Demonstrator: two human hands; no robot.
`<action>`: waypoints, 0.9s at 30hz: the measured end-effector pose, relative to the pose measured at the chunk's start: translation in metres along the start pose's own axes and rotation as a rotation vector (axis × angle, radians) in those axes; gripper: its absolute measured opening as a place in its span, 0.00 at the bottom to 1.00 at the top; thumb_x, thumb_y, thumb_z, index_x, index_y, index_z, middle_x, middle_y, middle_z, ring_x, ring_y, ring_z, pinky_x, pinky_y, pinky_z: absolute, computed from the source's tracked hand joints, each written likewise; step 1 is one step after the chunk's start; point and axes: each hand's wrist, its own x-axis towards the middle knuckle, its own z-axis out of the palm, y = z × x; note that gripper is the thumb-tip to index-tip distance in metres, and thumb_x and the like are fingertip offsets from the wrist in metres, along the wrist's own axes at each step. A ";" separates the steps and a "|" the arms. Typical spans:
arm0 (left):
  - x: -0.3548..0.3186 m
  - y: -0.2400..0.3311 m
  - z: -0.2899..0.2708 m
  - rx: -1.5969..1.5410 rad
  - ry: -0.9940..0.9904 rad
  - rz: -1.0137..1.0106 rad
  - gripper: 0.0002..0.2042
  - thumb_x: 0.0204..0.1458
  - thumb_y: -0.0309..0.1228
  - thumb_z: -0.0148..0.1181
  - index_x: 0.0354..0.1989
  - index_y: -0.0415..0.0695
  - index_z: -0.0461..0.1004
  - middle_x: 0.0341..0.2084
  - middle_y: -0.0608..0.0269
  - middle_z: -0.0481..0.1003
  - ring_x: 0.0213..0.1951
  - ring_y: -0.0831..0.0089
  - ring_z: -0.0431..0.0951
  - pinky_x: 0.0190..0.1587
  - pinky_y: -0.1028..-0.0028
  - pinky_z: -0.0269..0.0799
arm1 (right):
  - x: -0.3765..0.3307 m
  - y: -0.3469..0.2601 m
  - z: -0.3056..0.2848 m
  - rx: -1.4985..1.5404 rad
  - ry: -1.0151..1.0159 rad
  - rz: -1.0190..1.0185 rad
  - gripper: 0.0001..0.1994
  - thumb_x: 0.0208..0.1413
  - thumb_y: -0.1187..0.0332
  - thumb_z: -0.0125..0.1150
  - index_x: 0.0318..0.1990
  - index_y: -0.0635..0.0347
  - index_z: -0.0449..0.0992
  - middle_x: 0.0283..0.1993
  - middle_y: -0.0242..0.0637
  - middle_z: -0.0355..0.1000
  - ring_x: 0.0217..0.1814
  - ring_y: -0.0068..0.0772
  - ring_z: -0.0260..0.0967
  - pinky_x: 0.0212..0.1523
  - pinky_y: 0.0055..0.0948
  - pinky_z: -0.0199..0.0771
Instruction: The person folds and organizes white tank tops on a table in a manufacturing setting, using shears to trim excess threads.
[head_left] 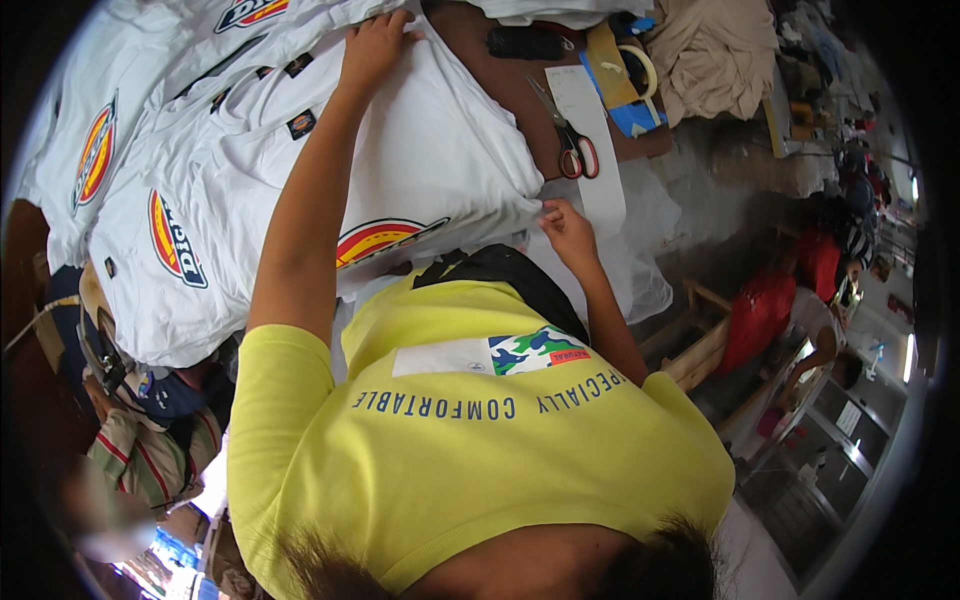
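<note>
A white T-shirt (440, 120) with a red, yellow and black print near its lower edge lies spread over other white shirts in front of me. My left hand (378, 48) reaches to its far side, fingers closed on the cloth there. At the shirt's near right corner, my right hand (569, 232) pinches the edge between thumb and fingers. The cloth stretches fairly flat between my hands. More printed white T-shirts (130, 215) are piled to the left, some showing small dark neck labels.
Black-and-red scissors (578, 155) lie right of the shirt beside a paper strip (598, 190). Beyond are a tape roll (645, 75), a black pouch (525, 42) and beige cloth (710, 55). One person sits at left (150, 450); another is at far right (815, 350).
</note>
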 end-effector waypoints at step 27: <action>-0.173 -0.141 -0.140 0.351 0.179 -0.426 0.12 0.52 0.38 0.52 0.42 0.48 0.70 0.46 0.65 0.69 0.51 0.64 0.64 0.51 0.62 0.55 | 0.239 -0.210 0.104 -0.519 0.211 -0.949 0.20 0.56 0.52 0.46 0.52 0.51 0.64 0.52 0.33 0.66 0.58 0.40 0.59 0.59 0.51 0.50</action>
